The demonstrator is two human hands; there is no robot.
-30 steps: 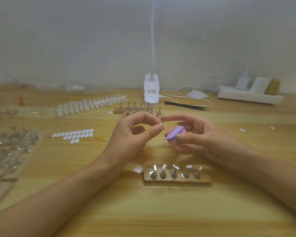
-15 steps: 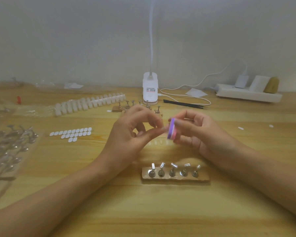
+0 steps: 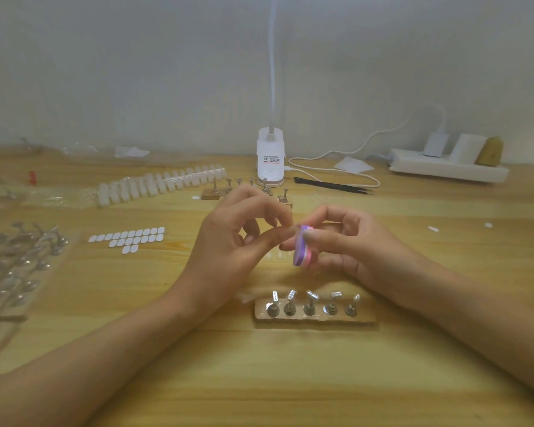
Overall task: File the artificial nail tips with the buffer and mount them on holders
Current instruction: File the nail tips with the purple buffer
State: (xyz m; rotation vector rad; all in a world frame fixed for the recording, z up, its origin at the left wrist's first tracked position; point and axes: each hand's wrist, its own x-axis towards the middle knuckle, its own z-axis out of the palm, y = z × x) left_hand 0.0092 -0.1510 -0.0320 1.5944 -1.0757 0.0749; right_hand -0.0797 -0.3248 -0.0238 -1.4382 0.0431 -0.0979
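My right hand (image 3: 349, 245) grips a small purple and pink buffer (image 3: 301, 246), held on edge above the table. My left hand (image 3: 235, 241) pinches something tiny between thumb and forefinger right against the buffer's purple face; it looks like a nail tip, mostly hidden by the fingertips. Below both hands a wooden base (image 3: 315, 315) carries a row of metal holders (image 3: 312, 303) with small pads on top. A strip of clear nail tips (image 3: 161, 184) lies at the back left.
White adhesive dots (image 3: 130, 238) lie left of my left hand. Loose metal holders in plastic (image 3: 19, 257) fill the far left. A white lamp base (image 3: 270, 157), black tweezers (image 3: 330, 184), a cable and a power strip (image 3: 447, 167) sit at the back. A second holder base (image 3: 247, 192) is behind my hands.
My right hand turned the buffer from lying flat to standing on edge and brought it against my left fingertips. The two hands moved closer together.
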